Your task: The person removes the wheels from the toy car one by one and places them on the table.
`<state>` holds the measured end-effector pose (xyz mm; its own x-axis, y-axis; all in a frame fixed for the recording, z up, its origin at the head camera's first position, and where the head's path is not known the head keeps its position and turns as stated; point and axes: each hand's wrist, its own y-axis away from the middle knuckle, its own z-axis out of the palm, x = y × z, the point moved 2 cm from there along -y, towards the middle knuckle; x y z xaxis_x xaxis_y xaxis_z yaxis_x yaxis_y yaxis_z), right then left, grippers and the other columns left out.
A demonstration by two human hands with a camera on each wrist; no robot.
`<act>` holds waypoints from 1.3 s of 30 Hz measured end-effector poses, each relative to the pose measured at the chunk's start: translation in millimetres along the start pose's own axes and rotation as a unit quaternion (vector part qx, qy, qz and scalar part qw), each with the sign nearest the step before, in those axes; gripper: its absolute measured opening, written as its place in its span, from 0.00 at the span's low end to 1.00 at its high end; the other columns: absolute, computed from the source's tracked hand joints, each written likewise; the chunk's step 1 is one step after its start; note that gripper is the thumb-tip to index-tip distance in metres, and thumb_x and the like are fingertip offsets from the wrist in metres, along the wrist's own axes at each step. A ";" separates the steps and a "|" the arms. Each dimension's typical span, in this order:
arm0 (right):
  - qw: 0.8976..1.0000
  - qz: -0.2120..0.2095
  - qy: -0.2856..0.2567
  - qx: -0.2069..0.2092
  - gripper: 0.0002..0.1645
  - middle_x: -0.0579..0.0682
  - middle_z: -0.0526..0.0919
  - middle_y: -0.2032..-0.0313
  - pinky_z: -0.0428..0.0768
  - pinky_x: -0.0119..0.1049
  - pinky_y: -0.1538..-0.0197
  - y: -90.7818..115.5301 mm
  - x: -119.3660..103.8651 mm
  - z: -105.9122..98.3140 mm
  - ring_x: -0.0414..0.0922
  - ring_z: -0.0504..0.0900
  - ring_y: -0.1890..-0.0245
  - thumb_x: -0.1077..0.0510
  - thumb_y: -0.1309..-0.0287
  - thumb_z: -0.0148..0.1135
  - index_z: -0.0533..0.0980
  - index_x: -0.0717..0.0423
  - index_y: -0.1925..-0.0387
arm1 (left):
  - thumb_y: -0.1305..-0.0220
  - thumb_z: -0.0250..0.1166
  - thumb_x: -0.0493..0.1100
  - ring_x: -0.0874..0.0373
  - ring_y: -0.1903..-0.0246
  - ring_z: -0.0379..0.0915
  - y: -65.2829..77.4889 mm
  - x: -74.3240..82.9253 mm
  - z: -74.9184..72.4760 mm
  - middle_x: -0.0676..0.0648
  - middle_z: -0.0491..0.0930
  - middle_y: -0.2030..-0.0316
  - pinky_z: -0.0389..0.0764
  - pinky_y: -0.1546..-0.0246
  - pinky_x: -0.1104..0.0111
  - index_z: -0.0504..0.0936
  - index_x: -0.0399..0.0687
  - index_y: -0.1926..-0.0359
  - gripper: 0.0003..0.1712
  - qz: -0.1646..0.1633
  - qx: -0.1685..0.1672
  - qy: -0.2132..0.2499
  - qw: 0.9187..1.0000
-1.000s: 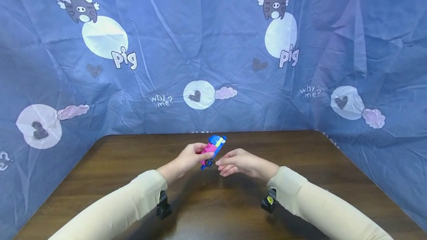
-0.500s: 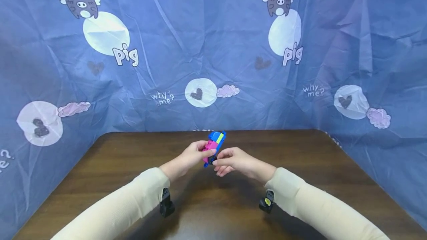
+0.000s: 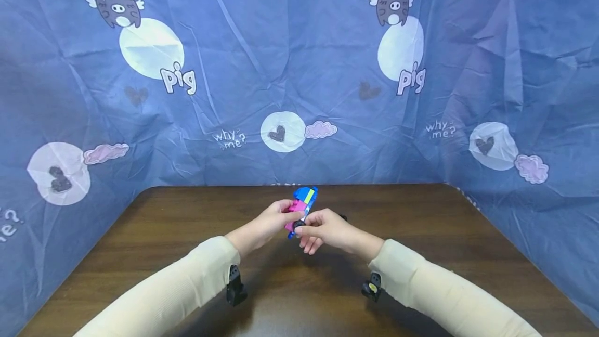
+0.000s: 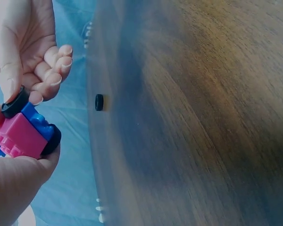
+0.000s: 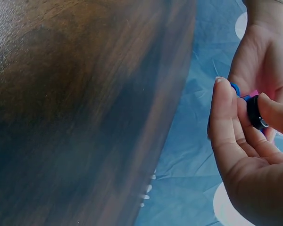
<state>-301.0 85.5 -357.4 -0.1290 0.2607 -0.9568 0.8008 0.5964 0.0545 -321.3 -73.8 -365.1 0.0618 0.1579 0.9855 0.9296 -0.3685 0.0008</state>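
My left hand (image 3: 269,222) grips a small toy car (image 3: 299,206) built of pink and blue bricks with a yellow-green stripe, held tilted above the table. In the left wrist view, the car's pink body (image 4: 21,136) shows beside a black tire (image 4: 51,140) on its blue axle part. My right hand (image 3: 329,229) has come up to the car's near end. Its thumb and forefinger pinch another black tire (image 5: 256,112) at the wheel position; its other fingers hang loosely curled below.
A loose black tire (image 4: 99,102) stands on the brown wooden table (image 3: 187,285) near its far edge, mostly hidden behind my right hand in the head view. A blue printed cloth (image 3: 281,82) hangs behind and at both sides.
My right hand has moved left, from just beside the car's wheel to pinching the tire there. The loose tire has come into sight behind it. My left hand keeps its grip.
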 end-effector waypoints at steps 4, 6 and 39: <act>1.000 -0.013 0.003 0.005 0.16 0.69 0.83 0.72 0.85 0.49 0.64 -0.8 -0.5 1.8 0.43 0.84 0.79 0.61 0.37 0.61 0.74 0.76 0.66 | 0.32 0.58 0.40 0.59 0.60 0.74 0.4 1.5 0.6 0.45 0.77 0.59 0.76 0.54 0.69 0.70 0.29 0.47 0.19 0.015 -0.005 0.001 1.000; 1.000 -0.018 0.004 0.004 0.16 0.74 0.82 0.69 0.83 0.54 0.62 -1.5 0.1 2.9 0.45 0.85 0.78 0.61 0.37 0.61 0.74 0.76 0.67 | 0.32 0.57 0.39 0.59 0.61 0.73 1.0 1.7 0.8 0.47 0.76 0.61 0.75 0.55 0.70 0.70 0.30 0.48 0.17 0.021 -0.007 0.000 1.000; 0.989 -0.065 0.105 0.079 0.14 0.62 0.85 0.77 0.84 0.51 0.70 -7.5 7.3 7.3 0.50 0.85 0.81 0.60 0.43 0.68 0.80 0.72 0.70 | 0.30 0.56 0.38 0.64 0.70 0.76 -7.5 -9.3 -3.1 0.48 0.80 0.69 0.78 0.64 0.73 0.72 0.24 0.51 0.16 0.010 -0.006 -0.008 1.000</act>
<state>-303.7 77.4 -366.8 -0.3419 0.3520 -0.8713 0.8492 0.5127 -0.1261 -329.9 -75.3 -373.7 0.0854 0.1650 0.9826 0.9237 -0.3828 -0.0160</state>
